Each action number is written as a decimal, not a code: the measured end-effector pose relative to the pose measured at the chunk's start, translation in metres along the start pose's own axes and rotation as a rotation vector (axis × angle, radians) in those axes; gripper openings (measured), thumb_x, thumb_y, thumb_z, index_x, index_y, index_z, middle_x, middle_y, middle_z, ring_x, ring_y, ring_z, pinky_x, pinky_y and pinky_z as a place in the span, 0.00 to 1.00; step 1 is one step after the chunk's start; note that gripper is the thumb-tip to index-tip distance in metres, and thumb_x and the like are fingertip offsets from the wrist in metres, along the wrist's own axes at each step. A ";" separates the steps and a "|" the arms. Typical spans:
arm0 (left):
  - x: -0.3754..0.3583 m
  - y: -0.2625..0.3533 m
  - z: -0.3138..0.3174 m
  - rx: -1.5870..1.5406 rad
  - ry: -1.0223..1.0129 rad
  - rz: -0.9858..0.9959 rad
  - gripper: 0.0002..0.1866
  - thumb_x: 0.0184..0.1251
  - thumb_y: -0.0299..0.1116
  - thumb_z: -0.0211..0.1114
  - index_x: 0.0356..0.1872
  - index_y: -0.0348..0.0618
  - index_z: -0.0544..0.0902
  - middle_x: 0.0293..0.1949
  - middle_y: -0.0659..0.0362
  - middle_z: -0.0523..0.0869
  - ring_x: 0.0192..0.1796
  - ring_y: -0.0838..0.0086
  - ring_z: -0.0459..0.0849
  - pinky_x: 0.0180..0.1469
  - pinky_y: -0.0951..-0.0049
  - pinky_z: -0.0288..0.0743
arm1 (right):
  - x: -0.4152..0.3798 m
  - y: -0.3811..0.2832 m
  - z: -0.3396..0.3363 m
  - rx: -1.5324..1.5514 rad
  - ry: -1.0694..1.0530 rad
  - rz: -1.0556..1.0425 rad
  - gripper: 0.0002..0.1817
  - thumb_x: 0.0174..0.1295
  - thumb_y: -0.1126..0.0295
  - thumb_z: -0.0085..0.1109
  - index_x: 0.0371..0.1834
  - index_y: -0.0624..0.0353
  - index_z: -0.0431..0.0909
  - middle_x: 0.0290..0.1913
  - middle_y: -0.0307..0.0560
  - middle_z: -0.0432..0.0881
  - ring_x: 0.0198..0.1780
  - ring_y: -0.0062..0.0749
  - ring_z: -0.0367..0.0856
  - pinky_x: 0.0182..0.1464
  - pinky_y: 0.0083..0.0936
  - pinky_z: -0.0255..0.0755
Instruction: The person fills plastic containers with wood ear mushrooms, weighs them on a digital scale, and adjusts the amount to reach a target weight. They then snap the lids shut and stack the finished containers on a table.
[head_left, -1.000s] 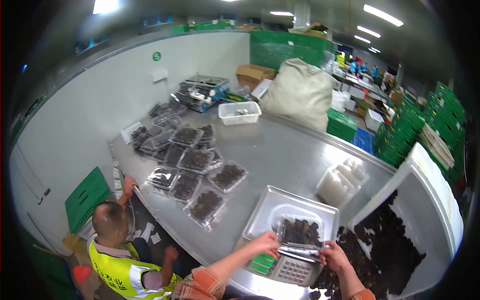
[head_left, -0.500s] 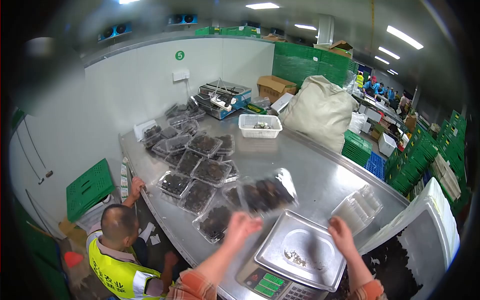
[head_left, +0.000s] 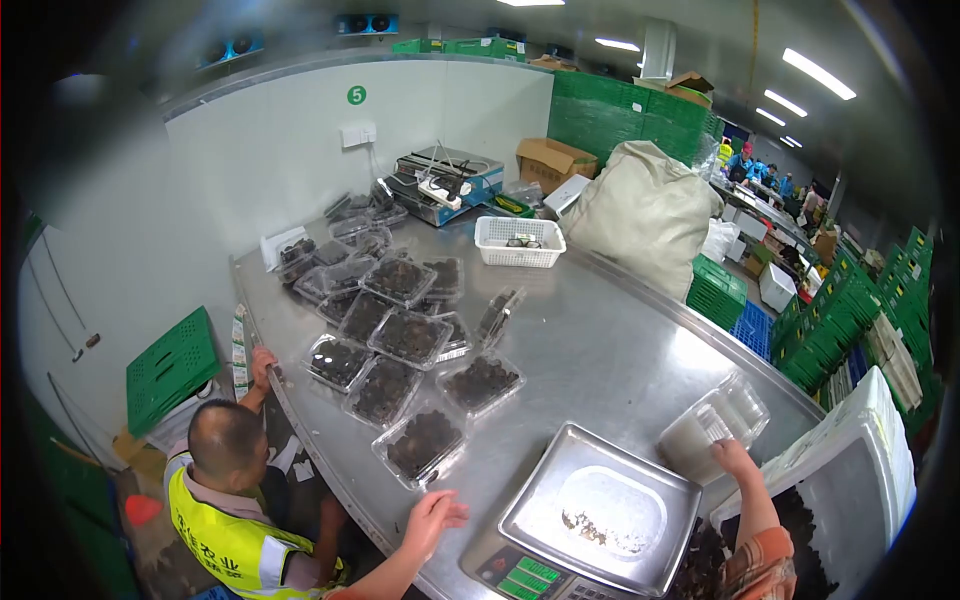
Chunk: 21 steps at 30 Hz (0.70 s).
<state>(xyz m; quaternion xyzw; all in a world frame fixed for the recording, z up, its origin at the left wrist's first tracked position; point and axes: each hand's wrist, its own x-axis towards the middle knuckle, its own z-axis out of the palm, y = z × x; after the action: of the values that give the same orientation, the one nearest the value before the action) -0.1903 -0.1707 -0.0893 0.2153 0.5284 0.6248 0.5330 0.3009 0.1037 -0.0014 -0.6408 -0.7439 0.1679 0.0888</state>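
— Where were the person's hands just then?

— The left hand (head_left: pixel 432 515) hung over the near edge of the steel table (head_left: pixel 600 340), at about eight o'clock from the scale pan (head_left: pixel 600 505), fingers spread and holding nothing. The right hand (head_left: pixel 733 458) was at two o'clock from the pan, touching the near end of the stack of empty clear clamshell boxes (head_left: pixel 715 425). I could not tell whether its fingers had closed on one.

— And the pan?

— Bare, apart from a scatter of dark crumbs. No box sat on it.

— How much looked done?

— Quite a lot, in my judgement. A crowd of filled clamshells (head_left: pixel 400 345) lay from ten to eleven o'clock of the pan, the nearest filled clamshell (head_left: pixel 420 443) just beside the left hand. One tilted clamshell (head_left: pixel 500 315) stood on edge at the far rim of the group.

— And what was left?

— Plenty, I'd say. The white crate (head_left: pixel 870 440) at three o'clock held a good deal of dark produce (head_left: pixel 800 520), and the stack of empties was several deep.

— Anyone else?

— A person in a yellow vest (head_left: pixel 225 520) crouched below the table edge at nine o'clock.
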 end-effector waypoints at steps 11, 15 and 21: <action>-0.047 -0.007 -0.005 0.025 0.038 0.048 0.12 0.71 0.30 0.49 0.49 0.34 0.72 0.37 0.48 0.82 0.36 0.69 0.82 0.38 0.71 0.79 | -0.022 -0.029 -0.001 -0.216 0.478 0.004 0.13 0.47 0.75 0.63 0.35 0.64 0.72 0.39 0.57 0.75 0.39 0.55 0.74 0.45 0.41 0.70; -0.070 -0.016 0.012 0.169 -0.005 0.136 0.11 0.71 0.30 0.51 0.47 0.34 0.73 0.37 0.51 0.83 0.37 0.71 0.82 0.38 0.74 0.78 | -0.058 -0.064 0.007 -0.076 0.641 -0.355 0.15 0.47 0.77 0.62 0.39 0.66 0.72 0.47 0.58 0.72 0.47 0.52 0.72 0.49 0.38 0.69; -0.135 -0.038 0.059 0.831 -0.573 0.468 0.06 0.62 0.27 0.60 0.37 0.36 0.81 0.30 0.54 0.84 0.34 0.72 0.84 0.36 0.75 0.77 | -0.155 -0.126 0.064 -0.094 0.098 -0.720 0.05 0.49 0.74 0.51 0.29 0.62 0.69 0.33 0.55 0.75 0.40 0.49 0.75 0.42 0.41 0.70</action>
<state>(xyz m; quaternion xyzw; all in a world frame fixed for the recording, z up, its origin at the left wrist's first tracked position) -0.0788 -0.2709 -0.0632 0.6802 0.5023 0.3820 0.3729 0.1878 -0.0725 -0.0019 -0.3486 -0.9235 0.0607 0.1483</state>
